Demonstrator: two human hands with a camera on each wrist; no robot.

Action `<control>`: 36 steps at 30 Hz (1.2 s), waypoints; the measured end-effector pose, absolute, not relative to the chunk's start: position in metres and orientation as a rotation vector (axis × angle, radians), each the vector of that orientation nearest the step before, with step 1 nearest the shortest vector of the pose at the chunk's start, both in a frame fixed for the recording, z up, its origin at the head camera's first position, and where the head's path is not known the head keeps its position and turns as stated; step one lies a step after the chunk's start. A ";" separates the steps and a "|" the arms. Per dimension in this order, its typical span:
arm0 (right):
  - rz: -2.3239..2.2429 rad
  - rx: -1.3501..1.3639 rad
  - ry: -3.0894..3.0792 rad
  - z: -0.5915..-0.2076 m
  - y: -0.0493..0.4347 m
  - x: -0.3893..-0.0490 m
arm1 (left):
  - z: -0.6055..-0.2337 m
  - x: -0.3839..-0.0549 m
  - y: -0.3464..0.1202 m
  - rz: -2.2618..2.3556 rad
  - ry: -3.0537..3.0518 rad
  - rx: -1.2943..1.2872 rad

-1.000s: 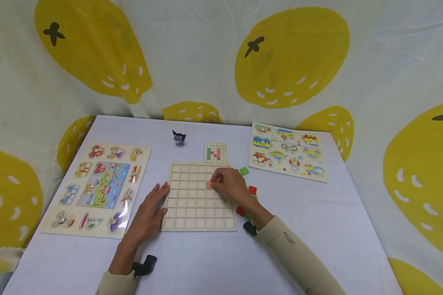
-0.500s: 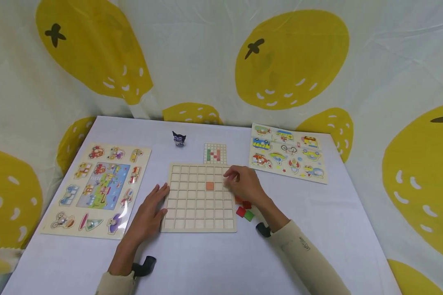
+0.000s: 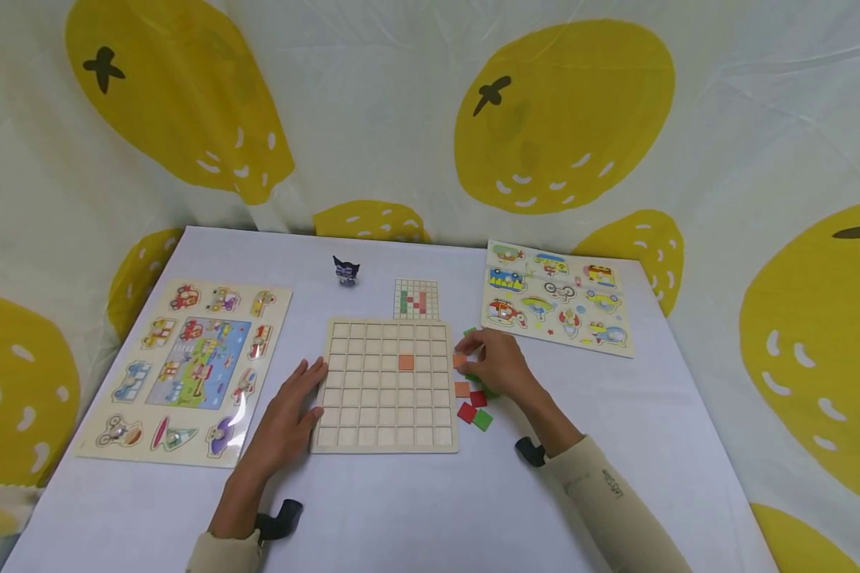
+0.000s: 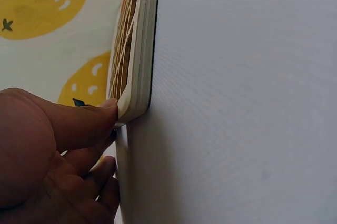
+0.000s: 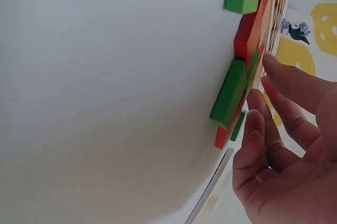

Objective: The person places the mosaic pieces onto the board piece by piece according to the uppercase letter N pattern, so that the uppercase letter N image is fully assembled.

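A wooden grid board [image 3: 390, 442] lies on the table with one orange tile [image 3: 406, 362] seated in a cell. My left hand [image 3: 287, 414] rests against its left edge, fingers relaxed; in the left wrist view the thumb [image 4: 87, 124] touches the board's corner. Beyond the right edge, my right hand [image 3: 498, 364] pinches another orange tile [image 3: 459, 361] between thumb and fingers. Around it lie loose red tiles [image 3: 467, 412], green tiles [image 3: 482, 420] and an orange tile [image 3: 462, 389]. In the right wrist view a green tile [image 5: 230, 92] overlaps others close to the fingertips.
A small printed grid card [image 3: 416, 299] lies behind the board. A dark figurine [image 3: 346, 271] stands at the back. Vehicle puzzle boards lie on both sides: a large left puzzle [image 3: 132, 434] and a right puzzle [image 3: 557, 306]. A lemon-patterned curtain [image 3: 373, 119] hangs behind.
My right hand let go of the orange tile in the board's cell and moved right to the loose tiles, where it now pinches another orange tile. The left hand stays put.
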State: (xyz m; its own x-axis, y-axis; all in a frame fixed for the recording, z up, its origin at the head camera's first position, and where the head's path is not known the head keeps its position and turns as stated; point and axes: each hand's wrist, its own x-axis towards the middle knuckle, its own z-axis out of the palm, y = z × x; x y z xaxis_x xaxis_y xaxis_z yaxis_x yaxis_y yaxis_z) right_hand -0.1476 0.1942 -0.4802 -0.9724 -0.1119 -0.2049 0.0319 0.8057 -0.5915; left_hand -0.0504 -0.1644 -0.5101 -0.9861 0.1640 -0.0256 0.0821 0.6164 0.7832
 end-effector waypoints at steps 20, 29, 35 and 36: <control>-1.016 -0.063 2.819 -0.477 0.191 -0.145 | -0.511 -0.052 -0.165 1.299 2.748 0.201; -1.105 -0.111 2.803 -0.472 0.181 -0.134 | -0.511 -0.051 -0.165 1.309 2.749 0.191; -1.139 -0.103 2.745 -0.472 0.169 -0.126 | -0.512 -0.051 -0.164 1.311 2.732 0.182; -1.142 -0.102 2.736 -0.473 0.167 -0.125 | -0.512 -0.051 -0.164 1.307 2.732 0.182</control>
